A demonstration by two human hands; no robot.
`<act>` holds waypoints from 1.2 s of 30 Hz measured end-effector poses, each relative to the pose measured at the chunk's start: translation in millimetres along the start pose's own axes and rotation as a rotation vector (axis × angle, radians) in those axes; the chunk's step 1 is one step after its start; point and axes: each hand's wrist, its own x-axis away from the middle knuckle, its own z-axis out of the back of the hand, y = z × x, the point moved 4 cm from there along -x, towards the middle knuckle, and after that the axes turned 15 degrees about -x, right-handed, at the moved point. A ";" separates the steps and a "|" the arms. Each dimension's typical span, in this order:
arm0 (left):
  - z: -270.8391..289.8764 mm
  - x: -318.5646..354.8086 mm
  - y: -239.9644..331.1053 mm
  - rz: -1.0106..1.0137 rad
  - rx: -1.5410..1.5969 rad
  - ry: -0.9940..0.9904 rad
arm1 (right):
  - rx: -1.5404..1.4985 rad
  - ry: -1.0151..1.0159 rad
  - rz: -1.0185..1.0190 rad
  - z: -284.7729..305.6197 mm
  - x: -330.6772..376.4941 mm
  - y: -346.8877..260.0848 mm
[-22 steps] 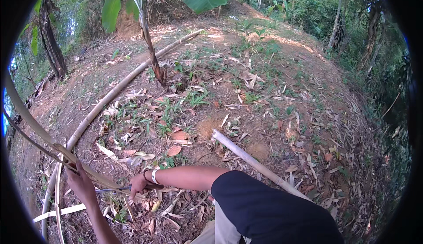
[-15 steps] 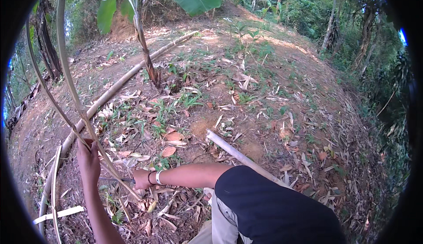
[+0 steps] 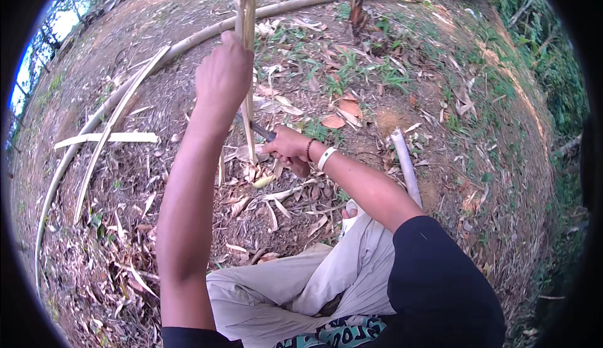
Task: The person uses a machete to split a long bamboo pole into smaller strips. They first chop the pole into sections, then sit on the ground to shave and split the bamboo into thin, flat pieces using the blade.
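Upright in front of me stands a length of split bamboo [image 3: 249,12], its upper part running out of the picture and its lower end near the leaf-covered ground. My left hand [image 3: 225,75] is raised and closed round it, seen from the back. Lower down, my right hand [image 3: 290,148] grips the dark handle of a knife [image 3: 258,129]. Its blade crosses at the bamboo's lower part; how deep it sits in the split cannot be made out. Beside my left arm lie a long pale bamboo strip [image 3: 119,117] and a shorter flat strip [image 3: 135,137], crossing each other.
A long bamboo pole [image 3: 201,34] curves across the ground behind the strips. A shorter pale pole [image 3: 406,163] lies to the right of my right hand. Farther back rises a thin plant stem [image 3: 358,9]. Dry leaves [image 3: 286,197] cover the slope around my bent legs [image 3: 276,285].
The view has swung left and down. My left hand has risen along the bamboo; its two halves, bowed apart before, now stand close together. My right hand still holds the knife low.
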 end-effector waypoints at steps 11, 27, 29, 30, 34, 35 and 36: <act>15.2 24.9 -45.1 -0.163 0.362 0.010 | 0.006 0.221 0.410 -21.0 11.6 -20.7; 18.9 49.5 -67.5 -0.032 0.396 -0.074 | 0.682 0.366 0.090 -25.5 -18.4 126.6; 18.9 52.3 -75.2 -0.094 0.338 0.031 | 0.710 0.388 0.095 -29.7 -11.8 120.8; 17.7 55.1 -72.4 -0.161 0.297 0.109 | 0.770 0.388 0.139 -29.4 -8.6 122.2; 14.5 58.8 -92.0 -0.014 0.374 -0.004 | 0.905 0.398 0.125 -21.1 -23.9 123.8; 14.0 61.9 -95.4 0.042 0.446 -0.043 | 0.914 0.410 0.109 -9.9 -23.1 125.4; 17.5 64.7 -97.5 0.019 0.423 -0.041 | 0.843 0.388 0.135 -3.4 -25.4 122.5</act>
